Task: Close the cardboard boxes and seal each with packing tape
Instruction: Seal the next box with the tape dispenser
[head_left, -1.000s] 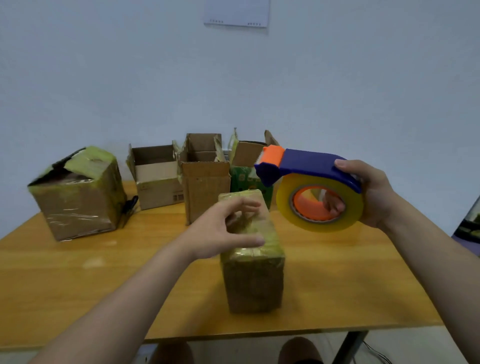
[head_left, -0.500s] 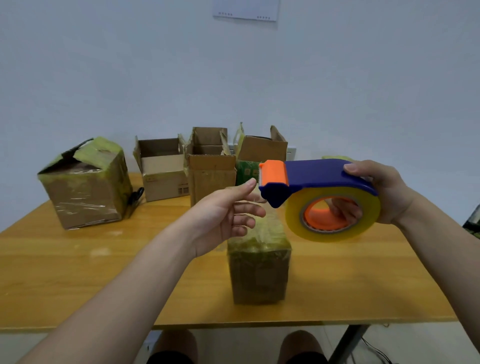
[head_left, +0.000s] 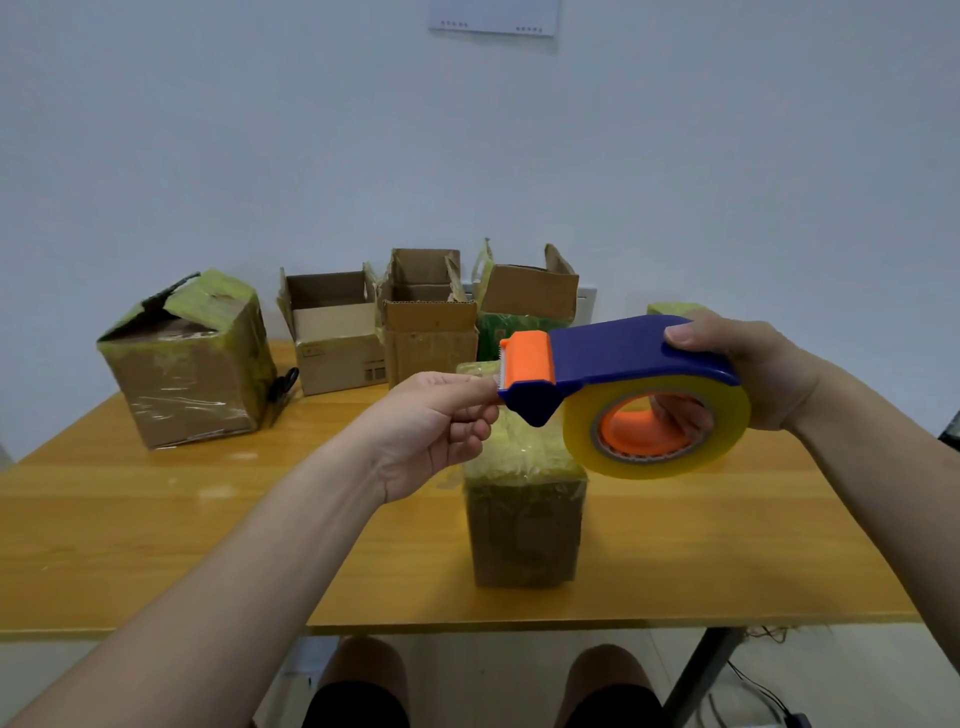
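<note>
The right hand is wrapped around the blue tape dispenser, thumb on top of the handle and fingers pushed through the orange core of the yellowish tape roll, holding it in the air above the table. The left hand has thumb and forefinger pinched together right at the orange cutter end; it looks like it is catching the loose tape end there, though the clear strip itself is too thin to make out, so whether anything is really held between the fingertips cannot be told.

The small box being sealed stands on the table directly beneath both hands, closer to the near edge, its top already covered in crinkled tape. It is taller than wide, and its top runs away from the person. The dispenser's long axis lies crosswise to that, left to right, with the cutter pointing at the left hand.

So the next move probably means drawing tape out leftward, then bringing it down onto the box top; the left hand is slightly nearer to it. Three open boxes wait at the back, and a larger taped box sits far left
</note>
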